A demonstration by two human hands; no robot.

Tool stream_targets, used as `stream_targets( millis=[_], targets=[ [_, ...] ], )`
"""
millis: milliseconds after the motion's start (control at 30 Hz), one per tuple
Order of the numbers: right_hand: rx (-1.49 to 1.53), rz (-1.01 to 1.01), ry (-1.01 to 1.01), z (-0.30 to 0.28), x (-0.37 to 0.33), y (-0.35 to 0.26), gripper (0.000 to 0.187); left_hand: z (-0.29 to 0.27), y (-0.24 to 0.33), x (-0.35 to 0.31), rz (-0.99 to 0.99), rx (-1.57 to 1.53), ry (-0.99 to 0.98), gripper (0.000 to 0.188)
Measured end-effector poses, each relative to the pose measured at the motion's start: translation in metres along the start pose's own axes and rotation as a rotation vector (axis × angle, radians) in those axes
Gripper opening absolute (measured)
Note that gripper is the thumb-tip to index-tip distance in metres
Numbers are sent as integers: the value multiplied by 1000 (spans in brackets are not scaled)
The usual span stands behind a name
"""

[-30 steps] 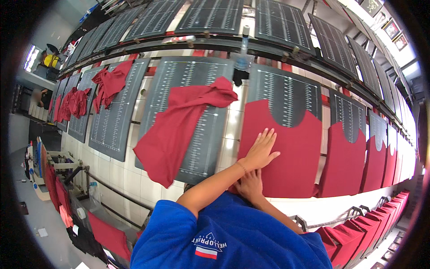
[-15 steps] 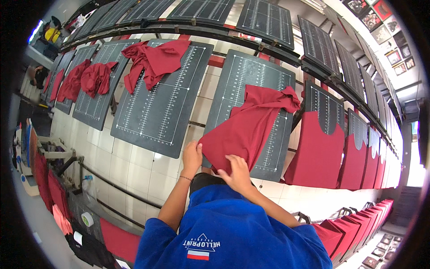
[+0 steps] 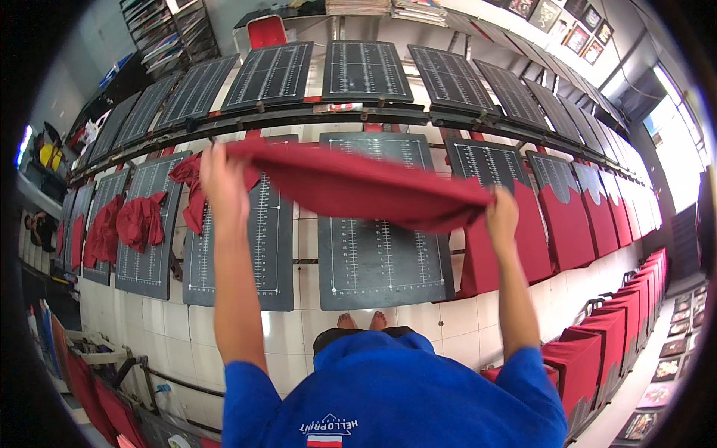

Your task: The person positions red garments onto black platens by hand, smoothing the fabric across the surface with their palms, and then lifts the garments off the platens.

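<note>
Stretched between my two raised hands is a maroon fabric panel (image 3: pixel 358 187), sagging in the middle and slightly blurred. My left hand (image 3: pixel 224 183) is closed on its upper left end, and my right hand (image 3: pixel 501 218) grips the lower right end. Beneath the cloth lies a dark board (image 3: pixel 385 261) with white ruler marks, its near half bare. Behind my left forearm, another marked board (image 3: pixel 269 254) carries a crumpled maroon cloth (image 3: pixel 196 201) at its far end.
Maroon panels lie flat on boards to the right, the nearest panel (image 3: pixel 497 254) close to my right forearm. More crumpled cloths (image 3: pixel 142 222) rest on boards at left. A dark rail (image 3: pixel 388 117) crosses behind, with another row of boards. Draped maroon panels (image 3: pixel 575 358) stand at lower right.
The fabric panel has come up off the board and is now spread in the air. Both hands have risen and moved wide apart; the view has shifted too.
</note>
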State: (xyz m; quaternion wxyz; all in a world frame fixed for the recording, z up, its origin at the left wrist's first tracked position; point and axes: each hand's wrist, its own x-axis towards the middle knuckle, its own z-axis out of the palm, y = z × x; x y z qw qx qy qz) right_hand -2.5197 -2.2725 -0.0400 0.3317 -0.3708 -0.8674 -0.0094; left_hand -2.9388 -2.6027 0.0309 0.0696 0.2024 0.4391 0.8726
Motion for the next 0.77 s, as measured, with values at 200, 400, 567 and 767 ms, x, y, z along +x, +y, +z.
stream_targets(
  millis=[200, 400, 567, 767],
  targets=[
    [3, 53, 295, -111, 200, -31, 36, 106, 49, 145, 305, 99, -9, 19],
    [346, 13, 463, -214, 141, -30, 38, 96, 145, 34, 464, 32, -109, 29],
    [413, 49, 274, -199, 37, -23, 52, 21, 136, -81, 375, 245, 0, 24],
    [647, 203, 76, -77, -33, -1, 66, -99, 34, -147, 35, 926, 77, 17]
  ],
)
